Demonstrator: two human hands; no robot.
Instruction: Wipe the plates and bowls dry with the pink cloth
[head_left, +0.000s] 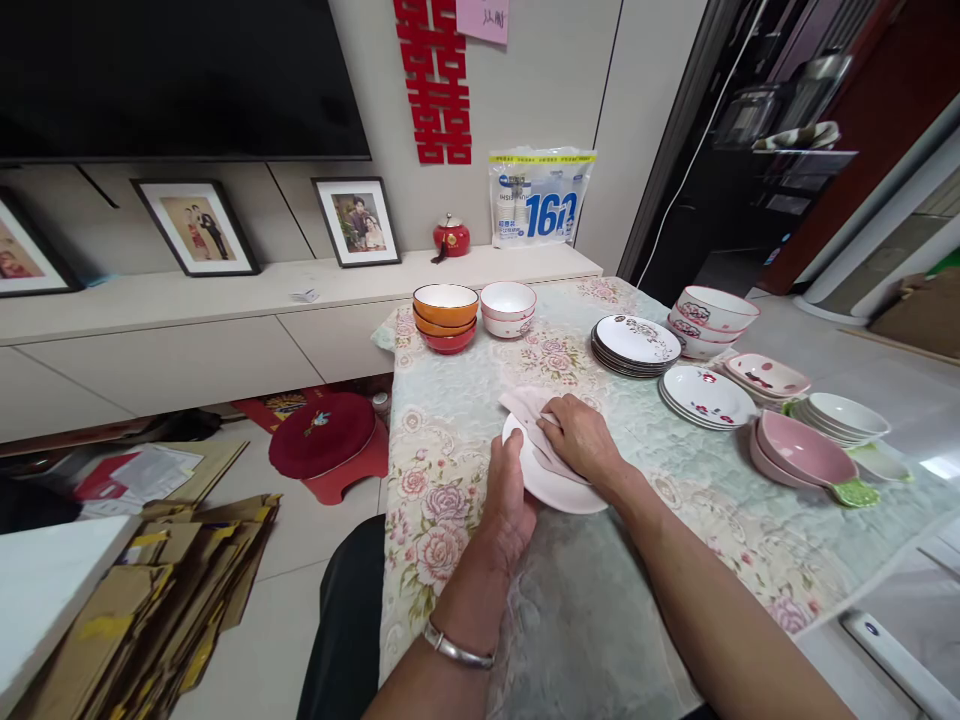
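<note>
A white plate (559, 494) is tilted above the near part of the table. My left hand (510, 490) grips its left rim, thumb on the upper face and fingers underneath. A pale pink cloth (525, 402) lies over the plate's face and hangs past its far edge. My right hand (581, 437) pinches this cloth and presses it against the plate. Beyond the hands stand a stack of orange and red bowls (445, 312) and white bowls with a pink rim (508, 308).
On the right of the flowered tablecloth (442, 540) are dark-rimmed plates (636, 340), flower-patterned plates (707, 397), tall white bowls (712, 315) and pink handled bowls (802, 450). A red stool (326, 440) and flattened cardboard (180, 590) are on the floor at left.
</note>
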